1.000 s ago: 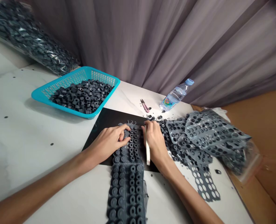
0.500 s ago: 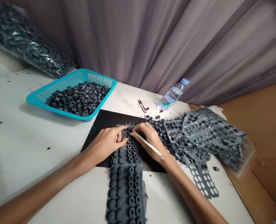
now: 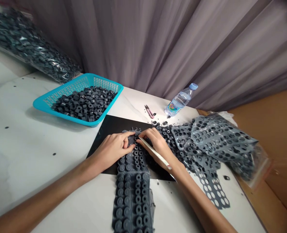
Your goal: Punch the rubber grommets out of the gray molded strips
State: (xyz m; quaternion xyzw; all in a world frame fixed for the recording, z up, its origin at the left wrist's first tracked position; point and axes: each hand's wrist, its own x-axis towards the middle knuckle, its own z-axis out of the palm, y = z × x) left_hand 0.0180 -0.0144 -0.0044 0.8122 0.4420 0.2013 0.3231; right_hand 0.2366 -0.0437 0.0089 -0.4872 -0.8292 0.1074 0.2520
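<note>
A long grey rubber sheet (image 3: 133,191) studded with small rings lies over a black mat (image 3: 110,127) and runs toward me. My left hand (image 3: 114,149) presses on the sheet's far end, fingers curled and pinching at the rings. My right hand (image 3: 155,145) rests at the same end, fingers closed round a thin white stick tool (image 3: 155,153) whose tip points at the rings between both hands.
A turquoise basket (image 3: 51,100) of loose grey rings stands at the back left, with a clear bag of rings (image 3: 27,45) behind it. Punched-out rubber sheets (image 3: 213,139) pile up at right. Pink snips (image 3: 149,111) and a water bottle (image 3: 181,100) lie near the curtain.
My right hand shifted left onto the sheet's end, and the white tool swung from pointing down along the wrist to slanting toward the rings. My left hand stayed put.
</note>
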